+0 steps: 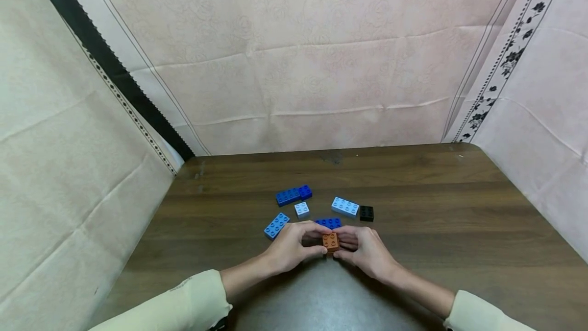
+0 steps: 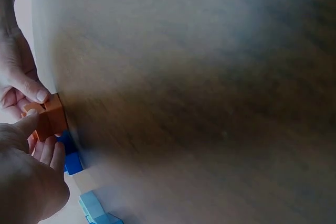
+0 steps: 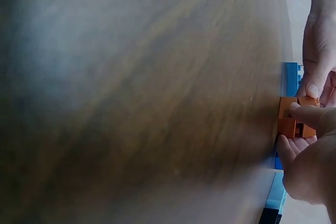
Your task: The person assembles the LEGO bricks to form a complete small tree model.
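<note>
Both hands meet at orange bricks [image 1: 331, 242] near the middle of the table. The left hand [image 1: 294, 243] grips them from the left with thumb and fingers, and the right hand [image 1: 367, 250] pinches them from the right. More than one orange brick [image 2: 56, 113] shows in the left wrist view, with the left hand [image 2: 31, 174] and right hand [image 2: 20, 74] on them. In the right wrist view, fingers of both hands touch the orange bricks [image 3: 286, 126]. Just behind them lies a blue brick [image 1: 328, 222], partly hidden by the fingers.
Further back on the wooden table [image 1: 413, 193] are dark blue bricks [image 1: 288, 196], a small pale blue brick [image 1: 301, 210], a long light blue brick [image 1: 345, 206] and a black brick [image 1: 366, 213]. A blue brick [image 1: 276, 225] lies beside the left hand. Pale cloth [image 1: 298, 65] surrounds the table.
</note>
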The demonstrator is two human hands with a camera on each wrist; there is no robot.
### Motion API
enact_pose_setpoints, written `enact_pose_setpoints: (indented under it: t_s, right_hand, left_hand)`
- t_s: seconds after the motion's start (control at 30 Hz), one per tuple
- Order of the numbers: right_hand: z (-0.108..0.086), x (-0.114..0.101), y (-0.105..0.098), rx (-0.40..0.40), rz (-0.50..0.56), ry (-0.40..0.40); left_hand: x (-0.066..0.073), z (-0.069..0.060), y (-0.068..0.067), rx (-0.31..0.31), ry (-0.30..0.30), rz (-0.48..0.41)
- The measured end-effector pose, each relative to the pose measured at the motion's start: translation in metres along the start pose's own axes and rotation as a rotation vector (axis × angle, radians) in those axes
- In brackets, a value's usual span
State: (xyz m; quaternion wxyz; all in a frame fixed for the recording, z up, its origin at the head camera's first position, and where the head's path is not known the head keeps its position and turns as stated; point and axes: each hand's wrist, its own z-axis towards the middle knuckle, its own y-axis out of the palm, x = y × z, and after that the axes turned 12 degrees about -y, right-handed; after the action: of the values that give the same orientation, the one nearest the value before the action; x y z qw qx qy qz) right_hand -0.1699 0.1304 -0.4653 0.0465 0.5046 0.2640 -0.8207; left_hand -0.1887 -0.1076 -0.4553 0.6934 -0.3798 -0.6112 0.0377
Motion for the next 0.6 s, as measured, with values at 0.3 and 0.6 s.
enact_pose_setpoints:
  t_s: [0.3,0.6]
  right_hand:
    - [-0.0002,0.0006,0.0008,0.003,0.012,-0.005]
    - [-0.0009,0.0021,-0.002,-0.033,0.025,0.038]
  left_hand:
    - [0.0026,0.0002,0.002,0.018,-0.006,0.011]
    - [0.0086,0.0025,0.002,0.033,-0.009,0.091]
